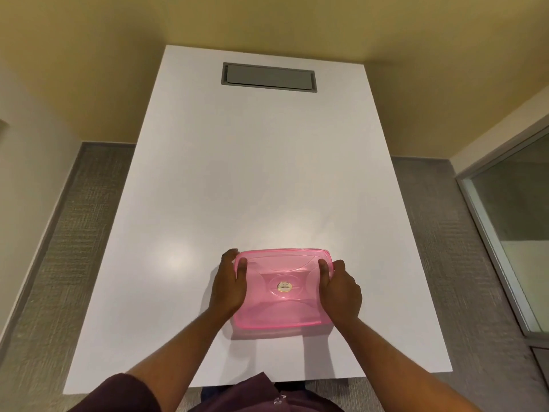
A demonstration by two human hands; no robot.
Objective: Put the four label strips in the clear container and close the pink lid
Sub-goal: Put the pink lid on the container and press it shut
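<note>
The pink lid [283,288] serves as the landmark, lying flat on the white table [252,173] close to the near edge. At its left end the left hand [227,285] clasps the short side, thumb laid over the top of the lid and the other fingers wrapped down the outside. At the right end the right hand [341,289] does the same, thumb on top, palm closed around the side. Both hands are thus shut on the lid and whatever sits beneath it.

The clear container itself is hidden under the lid, so only the lid's tinted surface shows. No label strips lie anywhere on the table around it, which suggests they are inside, though the pink plastic does not let me confirm that. The lid looks seated level all round; what seems left is pressing the edges home, if they are not snapped down already.

The lid is translucent, rectangular with rounded corners, moulded with curved panels and an oval centre bearing a small pale sticker [284,286].
</note>
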